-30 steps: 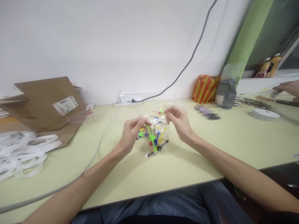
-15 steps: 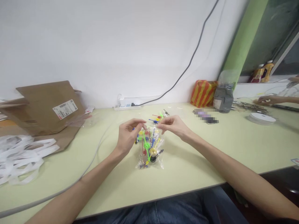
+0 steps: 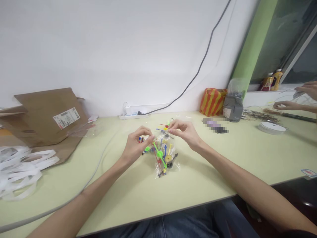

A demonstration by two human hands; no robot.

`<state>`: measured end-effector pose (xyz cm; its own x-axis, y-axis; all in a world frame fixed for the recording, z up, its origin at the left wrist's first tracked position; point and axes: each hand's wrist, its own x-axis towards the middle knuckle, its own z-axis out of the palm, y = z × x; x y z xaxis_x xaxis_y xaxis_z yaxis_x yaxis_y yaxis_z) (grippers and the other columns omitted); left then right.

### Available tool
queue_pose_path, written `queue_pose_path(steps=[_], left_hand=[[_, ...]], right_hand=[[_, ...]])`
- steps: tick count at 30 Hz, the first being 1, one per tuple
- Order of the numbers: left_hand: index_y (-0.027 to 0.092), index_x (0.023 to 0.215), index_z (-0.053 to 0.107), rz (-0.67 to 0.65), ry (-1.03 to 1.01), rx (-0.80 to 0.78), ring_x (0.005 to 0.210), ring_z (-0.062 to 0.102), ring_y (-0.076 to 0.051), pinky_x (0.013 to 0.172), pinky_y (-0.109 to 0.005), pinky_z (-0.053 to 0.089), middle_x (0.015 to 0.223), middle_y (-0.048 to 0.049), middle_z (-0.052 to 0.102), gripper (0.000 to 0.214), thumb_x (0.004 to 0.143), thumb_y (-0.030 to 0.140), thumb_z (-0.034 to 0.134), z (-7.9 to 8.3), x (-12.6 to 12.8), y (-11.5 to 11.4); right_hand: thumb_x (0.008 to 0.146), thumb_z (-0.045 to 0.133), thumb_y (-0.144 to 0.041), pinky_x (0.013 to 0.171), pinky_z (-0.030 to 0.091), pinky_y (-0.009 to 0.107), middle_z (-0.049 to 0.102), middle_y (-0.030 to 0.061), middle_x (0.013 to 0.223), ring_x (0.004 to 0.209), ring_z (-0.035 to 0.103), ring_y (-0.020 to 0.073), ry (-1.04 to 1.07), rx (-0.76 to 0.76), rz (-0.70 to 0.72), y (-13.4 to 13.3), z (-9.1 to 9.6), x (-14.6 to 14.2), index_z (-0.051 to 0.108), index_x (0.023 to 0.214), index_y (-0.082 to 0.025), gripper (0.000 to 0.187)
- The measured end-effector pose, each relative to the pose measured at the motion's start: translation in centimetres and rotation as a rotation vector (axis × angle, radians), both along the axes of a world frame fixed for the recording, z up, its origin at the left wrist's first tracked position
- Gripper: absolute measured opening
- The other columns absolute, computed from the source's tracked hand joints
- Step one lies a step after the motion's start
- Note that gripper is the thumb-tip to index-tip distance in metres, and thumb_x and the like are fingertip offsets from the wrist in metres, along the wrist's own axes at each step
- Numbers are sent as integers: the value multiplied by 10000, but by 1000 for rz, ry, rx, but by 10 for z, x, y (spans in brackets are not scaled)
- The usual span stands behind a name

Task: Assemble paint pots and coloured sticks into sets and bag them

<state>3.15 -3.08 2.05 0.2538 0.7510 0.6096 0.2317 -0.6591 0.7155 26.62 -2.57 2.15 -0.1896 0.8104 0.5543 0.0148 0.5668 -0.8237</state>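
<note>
Between my hands is a clear plastic bag [image 3: 162, 167] holding several small plastic arrow spinners in green, blue, yellow, red and black. My left hand [image 3: 138, 143] is closed, thumb and finger pinching the left side of the bag's upper edge. On the other side, my right hand [image 3: 185, 132] pinches its upper right corner. The bag's lower end hangs toward me, slightly tilted. More loose coloured spinners [image 3: 162, 128] lie on the table behind the bag, partly hidden by my right hand. Others, with blue and red parts, show beside my left fingers.
A cardboard box [image 3: 47, 115] and white ribbon strips [image 3: 22, 168] are at left, with a grey cable [image 3: 74, 200] nearby. At the wall sits a power strip [image 3: 131, 115]. Rightward are a striped bag [image 3: 213, 101], a grey bag [image 3: 232, 107], white spool [image 3: 271, 128] and another person's hands [image 3: 287, 105].
The bag's lower end has swung to the right and turned. My right hand has shifted slightly away from my left, and both stay pinched. The view has moved a little.
</note>
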Motion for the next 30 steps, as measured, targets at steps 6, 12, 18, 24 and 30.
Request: queue_pose_path(steps=[6,12,18,24,30], left_hand=[[168,804,657,-121,-175,-258,787,692,-209,773,-325,533,844,-80,747,267,879,421,690,-2,4,-5],[173,756,630,-94,-191,-264,599,666,-173,593,-275,511,713,-47,731,270,871,406,704,-3,2,-4],[181,668,584,-22,-184,-160,545,615,-134,546,-239,468,591,-6,655,302,866,365,718,-4,7,-9],[193,663,488,8,-265,-159,505,618,-150,544,-278,512,596,-14,643,390,909,458,634,-2,-8,9],[171,977,646,373,317,-47,1002,700,-244,939,-402,528,1051,-129,744,418,971,488,372,-21,-77,69]], right_hand=[[754,764,-595,595,425,282,628,5,631,595,551,144,-52,-105,-28,10,-3,4,656,755,-185,424],[833,685,-596,770,477,295,718,65,942,878,626,185,-135,-113,77,6,-2,3,750,939,-190,425],[823,719,-551,738,485,328,687,51,741,729,613,185,-139,-154,216,-4,-4,-7,737,742,-184,376],[795,738,-574,665,492,317,698,59,739,653,624,177,55,-211,175,3,-5,-1,707,743,-178,401],[757,774,-546,471,386,225,648,10,744,532,532,101,330,-288,-56,15,-6,12,596,757,-187,400]])
